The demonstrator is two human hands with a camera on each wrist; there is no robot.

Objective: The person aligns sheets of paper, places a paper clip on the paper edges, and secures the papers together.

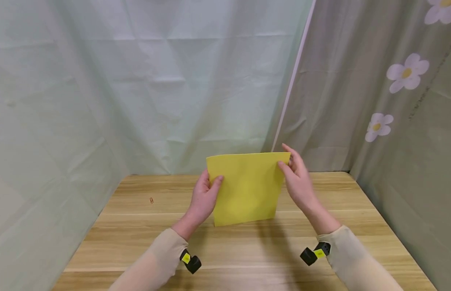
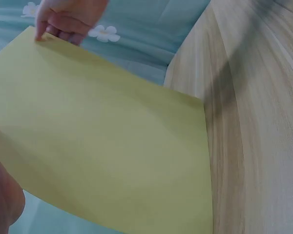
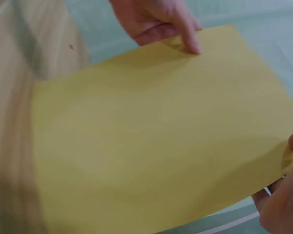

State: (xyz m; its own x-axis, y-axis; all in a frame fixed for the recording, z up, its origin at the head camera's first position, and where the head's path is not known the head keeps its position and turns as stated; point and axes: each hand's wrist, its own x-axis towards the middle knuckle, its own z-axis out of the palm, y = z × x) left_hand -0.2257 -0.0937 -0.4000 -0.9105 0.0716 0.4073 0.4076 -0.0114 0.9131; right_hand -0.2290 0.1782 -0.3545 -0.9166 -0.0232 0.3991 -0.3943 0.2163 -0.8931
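At the centre of the head view, a yellow sheet (image 1: 247,194) is held roughly upright above the wooden tabletop (image 1: 247,258); its left edge is pinched by the left hand (image 1: 204,197), its upper right corner by the right hand (image 1: 299,182); whether the tabletop is touched by its lower edge cannot be told; the lifting appears done, while no finished fold is shown; the paper clip (image 1: 151,200), left of centre, is left untouched.
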